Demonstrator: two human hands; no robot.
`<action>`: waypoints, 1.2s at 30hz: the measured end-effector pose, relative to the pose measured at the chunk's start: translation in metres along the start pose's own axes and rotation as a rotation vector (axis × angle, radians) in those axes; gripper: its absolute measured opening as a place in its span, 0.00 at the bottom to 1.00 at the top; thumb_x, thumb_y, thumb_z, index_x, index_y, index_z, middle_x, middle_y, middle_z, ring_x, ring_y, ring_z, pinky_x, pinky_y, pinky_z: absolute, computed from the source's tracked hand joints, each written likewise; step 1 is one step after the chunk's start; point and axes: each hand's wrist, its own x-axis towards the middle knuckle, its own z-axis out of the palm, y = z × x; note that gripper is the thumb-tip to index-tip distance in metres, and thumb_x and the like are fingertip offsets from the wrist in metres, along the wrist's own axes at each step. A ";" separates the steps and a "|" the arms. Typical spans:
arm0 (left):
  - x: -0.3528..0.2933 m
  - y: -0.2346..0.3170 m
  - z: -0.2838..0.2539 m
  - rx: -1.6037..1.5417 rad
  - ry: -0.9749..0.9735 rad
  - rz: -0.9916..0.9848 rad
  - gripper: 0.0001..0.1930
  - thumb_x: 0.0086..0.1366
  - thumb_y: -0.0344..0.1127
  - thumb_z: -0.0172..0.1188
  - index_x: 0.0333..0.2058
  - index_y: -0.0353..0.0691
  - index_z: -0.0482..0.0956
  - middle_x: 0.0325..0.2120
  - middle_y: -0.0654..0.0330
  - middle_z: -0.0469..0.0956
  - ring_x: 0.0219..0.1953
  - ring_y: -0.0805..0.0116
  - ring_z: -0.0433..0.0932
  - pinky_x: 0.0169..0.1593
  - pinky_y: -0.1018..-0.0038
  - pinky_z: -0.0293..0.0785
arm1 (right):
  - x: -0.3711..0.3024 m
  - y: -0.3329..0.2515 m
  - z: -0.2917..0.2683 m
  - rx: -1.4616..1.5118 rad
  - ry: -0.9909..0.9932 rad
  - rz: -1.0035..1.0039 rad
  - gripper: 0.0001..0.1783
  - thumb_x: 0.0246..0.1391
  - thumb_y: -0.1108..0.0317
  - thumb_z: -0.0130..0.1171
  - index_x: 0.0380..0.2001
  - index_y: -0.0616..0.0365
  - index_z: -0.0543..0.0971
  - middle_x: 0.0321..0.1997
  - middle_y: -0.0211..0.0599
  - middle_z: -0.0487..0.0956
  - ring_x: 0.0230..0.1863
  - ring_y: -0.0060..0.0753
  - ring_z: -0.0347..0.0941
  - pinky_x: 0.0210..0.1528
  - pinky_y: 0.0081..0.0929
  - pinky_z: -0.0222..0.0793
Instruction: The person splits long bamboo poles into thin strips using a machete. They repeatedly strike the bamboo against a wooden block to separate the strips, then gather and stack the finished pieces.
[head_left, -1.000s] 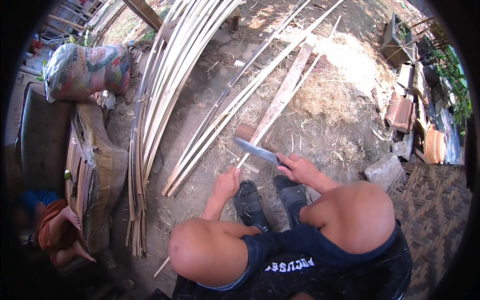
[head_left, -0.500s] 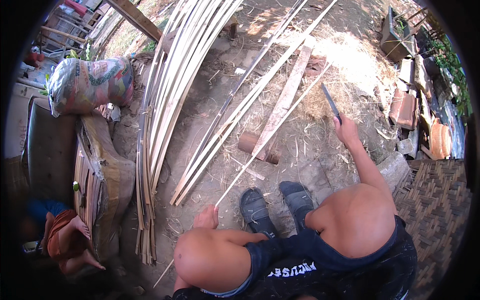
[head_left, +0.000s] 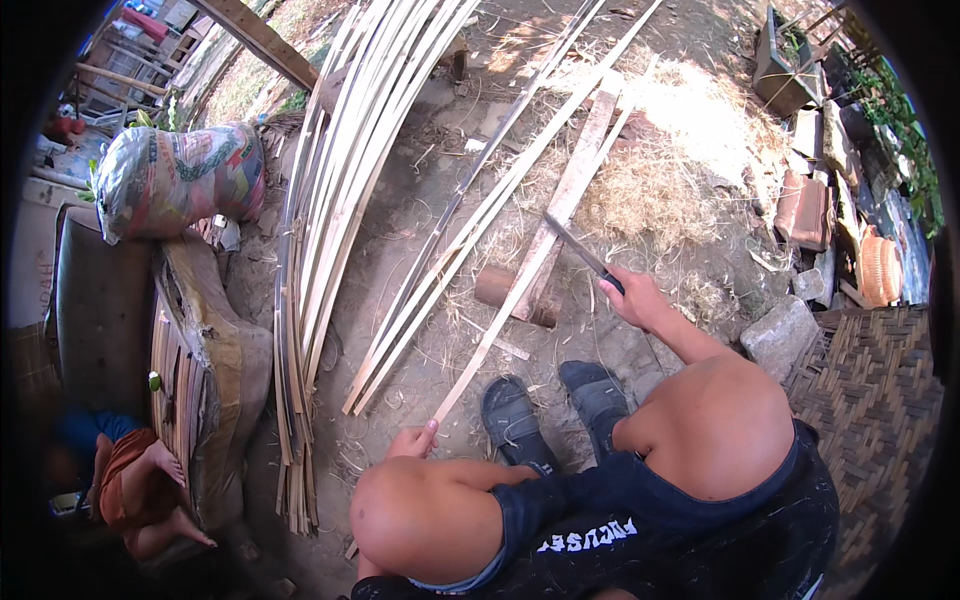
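Observation:
My left hand (head_left: 412, 440), beside my left knee, is closed on the near end of a long pale bamboo strip (head_left: 488, 341). The strip slopes away to the upper right over a wooden board (head_left: 577, 184). That board rests with its near end on a short log (head_left: 497, 285). My right hand (head_left: 637, 297) grips the dark handle of a knife (head_left: 583, 250). Its blade points up and left, with the tip over the board next to the strip; whether it touches the strip I cannot tell.
More bamboo strips (head_left: 350, 190) lie in a long bundle at left, with a few (head_left: 470, 240) nearer the middle. Shavings (head_left: 650, 200) cover the ground beyond the knife. A stuffed sack (head_left: 180, 180), another person's leg (head_left: 150, 470), a stone (head_left: 780, 338) and a woven mat (head_left: 870, 410) flank me.
My right hand has brought the knife down and left, from over the shavings to the board. The strip in my left hand now shows a broader face.

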 end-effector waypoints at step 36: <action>0.075 0.146 0.084 0.580 0.440 0.582 0.18 0.74 0.46 0.48 0.41 0.35 0.76 0.27 0.38 0.79 0.32 0.34 0.78 0.37 0.48 0.72 | -0.050 -0.071 0.034 0.051 -0.201 -0.340 0.24 0.65 0.51 0.55 0.59 0.50 0.75 0.36 0.57 0.81 0.36 0.63 0.80 0.41 0.52 0.77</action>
